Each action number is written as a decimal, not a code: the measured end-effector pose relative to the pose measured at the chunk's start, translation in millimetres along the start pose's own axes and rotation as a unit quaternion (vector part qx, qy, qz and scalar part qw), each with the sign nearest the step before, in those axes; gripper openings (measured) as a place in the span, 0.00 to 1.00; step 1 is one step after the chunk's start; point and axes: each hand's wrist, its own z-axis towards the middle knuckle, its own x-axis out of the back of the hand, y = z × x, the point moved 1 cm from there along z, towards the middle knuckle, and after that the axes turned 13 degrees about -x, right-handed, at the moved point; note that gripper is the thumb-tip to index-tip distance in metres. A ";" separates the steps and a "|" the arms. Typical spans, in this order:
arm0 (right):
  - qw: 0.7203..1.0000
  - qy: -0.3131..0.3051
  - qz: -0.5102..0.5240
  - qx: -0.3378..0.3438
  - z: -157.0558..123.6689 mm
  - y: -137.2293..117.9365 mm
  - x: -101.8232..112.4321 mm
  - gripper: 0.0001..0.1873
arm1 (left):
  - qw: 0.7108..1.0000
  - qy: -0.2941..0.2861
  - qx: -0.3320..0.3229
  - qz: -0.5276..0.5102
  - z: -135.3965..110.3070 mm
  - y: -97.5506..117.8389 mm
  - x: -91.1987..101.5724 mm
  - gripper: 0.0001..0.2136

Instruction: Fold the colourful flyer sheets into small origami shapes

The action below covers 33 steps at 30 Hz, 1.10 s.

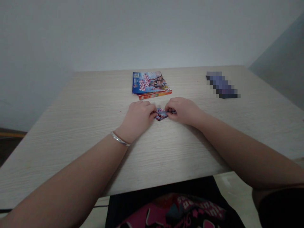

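Observation:
Between my two hands is a small piece of folded printed paper (161, 115), blue and red, close to the tabletop. My left hand (140, 114) pinches its left side between thumb and fingers; a silver bracelet (120, 139) circles that wrist. The right side of the paper is pinched by my right hand (182, 110), whose fingers are curled in and cover part of it. Just beyond my hands lies a stack of printed booklets or leaflets (150, 83), with a blue cover on top and orange edges below.
A dark, pixelated flat object (222, 85) lies at the back right of the pale wood table (78, 126). A grey-white wall (152, 34) rises behind the table's far edge. My lap, in printed dark clothing, is below the near edge.

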 end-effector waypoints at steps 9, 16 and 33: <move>0.997 -0.032 -0.038 -0.059 -1.6 13.3 12.6 0.04 | 1.000 -0.004 0.002 0.013 -1.8 -0.5 -1.5 0.08; 0.994 -0.044 -0.030 -0.094 -4.3 26.4 15.6 0.05 | 1.000 0.015 -0.015 -0.001 -3.5 -6.6 -5.6 0.08; 0.968 0.073 0.240 -0.014 5.4 7.8 -10.1 0.05 | 0.992 0.096 -0.012 -0.076 -3.4 3.2 1.8 0.08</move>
